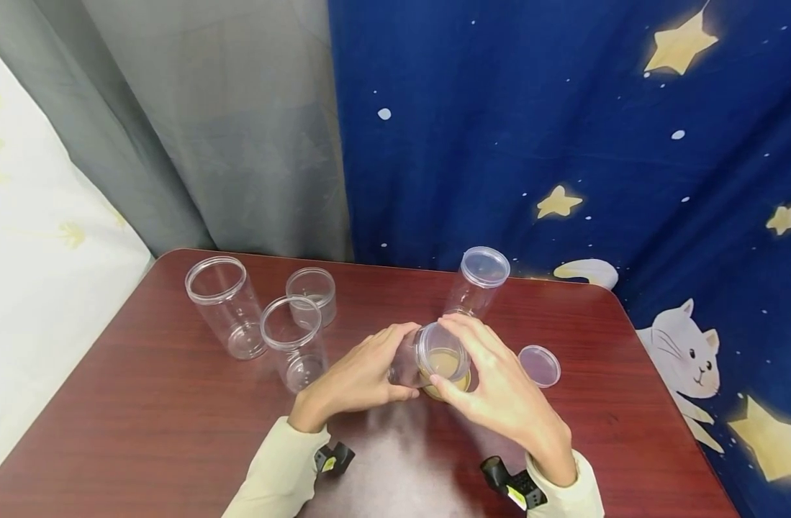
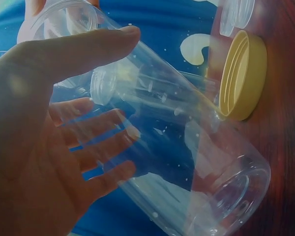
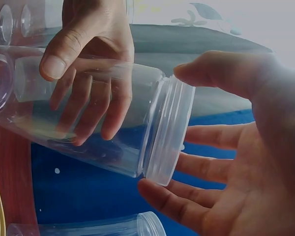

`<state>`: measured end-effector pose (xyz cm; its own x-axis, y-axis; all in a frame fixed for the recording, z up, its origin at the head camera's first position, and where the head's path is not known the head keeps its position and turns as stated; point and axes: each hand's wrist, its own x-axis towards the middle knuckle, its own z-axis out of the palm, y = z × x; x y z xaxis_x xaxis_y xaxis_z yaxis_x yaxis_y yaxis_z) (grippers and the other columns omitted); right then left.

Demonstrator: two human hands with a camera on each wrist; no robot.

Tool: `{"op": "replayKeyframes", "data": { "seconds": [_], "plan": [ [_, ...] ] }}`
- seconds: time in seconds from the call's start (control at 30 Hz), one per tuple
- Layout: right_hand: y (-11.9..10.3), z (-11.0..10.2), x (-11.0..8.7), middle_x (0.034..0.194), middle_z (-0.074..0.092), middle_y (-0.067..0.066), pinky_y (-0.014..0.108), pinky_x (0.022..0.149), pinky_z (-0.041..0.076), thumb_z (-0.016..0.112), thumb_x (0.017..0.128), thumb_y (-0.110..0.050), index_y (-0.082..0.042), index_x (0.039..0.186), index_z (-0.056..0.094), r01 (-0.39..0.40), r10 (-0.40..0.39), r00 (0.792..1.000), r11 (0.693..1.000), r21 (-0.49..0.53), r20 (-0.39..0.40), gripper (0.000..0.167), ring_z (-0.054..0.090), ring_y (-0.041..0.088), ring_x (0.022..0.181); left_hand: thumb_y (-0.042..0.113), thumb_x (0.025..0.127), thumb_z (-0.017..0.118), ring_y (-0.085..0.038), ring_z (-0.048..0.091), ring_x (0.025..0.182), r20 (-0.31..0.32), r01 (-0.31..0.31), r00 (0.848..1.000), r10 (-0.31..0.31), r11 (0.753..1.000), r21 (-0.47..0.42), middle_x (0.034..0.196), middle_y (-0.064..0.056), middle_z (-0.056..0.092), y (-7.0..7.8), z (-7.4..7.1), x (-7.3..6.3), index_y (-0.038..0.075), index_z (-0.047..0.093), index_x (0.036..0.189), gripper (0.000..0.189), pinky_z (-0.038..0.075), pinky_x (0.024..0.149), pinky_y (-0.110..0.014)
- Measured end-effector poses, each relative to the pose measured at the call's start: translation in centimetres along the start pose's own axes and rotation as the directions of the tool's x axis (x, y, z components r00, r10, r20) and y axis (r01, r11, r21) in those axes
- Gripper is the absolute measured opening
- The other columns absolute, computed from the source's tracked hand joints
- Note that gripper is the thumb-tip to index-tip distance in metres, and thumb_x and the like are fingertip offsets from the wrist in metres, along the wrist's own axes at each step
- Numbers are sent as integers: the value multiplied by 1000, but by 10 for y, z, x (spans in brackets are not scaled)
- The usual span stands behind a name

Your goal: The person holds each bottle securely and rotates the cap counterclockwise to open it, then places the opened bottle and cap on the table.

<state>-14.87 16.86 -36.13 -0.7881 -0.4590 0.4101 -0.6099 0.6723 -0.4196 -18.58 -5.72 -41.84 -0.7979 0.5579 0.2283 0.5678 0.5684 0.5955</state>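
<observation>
Tilted between both hands is a clear plastic jar [image 2: 162,132], its base lower than its mouth. My left hand [image 1: 363,367] grips the jar's side, thumb on one side and fingers on the other. A translucent lid [image 3: 169,130] sits over the mouth. With thumb and fingertips spread around its rim, my right hand [image 1: 499,381] holds this lid. Beside the jar's lower part, the left wrist view shows a yellow screw lid [image 2: 243,76] on the table. From the frames I cannot tell how tightly the translucent lid is fastened.
Two tall uncovered jars, one farther left [image 1: 229,316] and one nearer [image 1: 298,345], stand near a short clear jar [image 1: 320,302]. Behind my right hand is a lidded jar [image 1: 476,284]. A loose clear lid [image 1: 540,366] lies on the table [image 1: 149,403] at right. Curtains [image 1: 434,144] hang behind.
</observation>
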Motion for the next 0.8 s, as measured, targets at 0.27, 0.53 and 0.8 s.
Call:
{"op": "replayKeyframes", "data": {
  "seconds": [0.27, 0.53, 0.8],
  "plan": [
    [2, -3, 0, 144, 50, 0, 45, 103, 45, 79, 78, -28, -17, 142, 50, 37, -37, 999, 999, 6, 32, 71, 48, 20, 132, 33, 74, 87, -15, 49, 129, 7, -16, 1000, 16, 1000, -16, 139, -4, 53, -1, 0, 1, 12, 41, 145, 87, 38, 110, -45],
    [4, -9, 0, 143, 46, 0, 41, 103, 45, 78, 77, -25, -18, 145, 47, 35, -36, 998, 999, 21, 56, 75, 46, 18, 131, 29, 74, 87, -16, 49, 128, -2, -13, 1000, 13, 999, -52, 138, -3, 53, -2, 1, 4, 13, 40, 145, 86, 37, 111, -46],
    [6, -11, -3, 142, 45, 1, 36, 100, 46, 77, 77, -23, -18, 147, 46, 37, -38, 998, 999, 23, 41, 77, 48, 16, 127, 27, 74, 87, -19, 49, 129, -67, 33, 997, -38, 997, -65, 138, -4, 53, -3, 1, 5, 11, 39, 145, 87, 37, 110, -49]
  ]
}}
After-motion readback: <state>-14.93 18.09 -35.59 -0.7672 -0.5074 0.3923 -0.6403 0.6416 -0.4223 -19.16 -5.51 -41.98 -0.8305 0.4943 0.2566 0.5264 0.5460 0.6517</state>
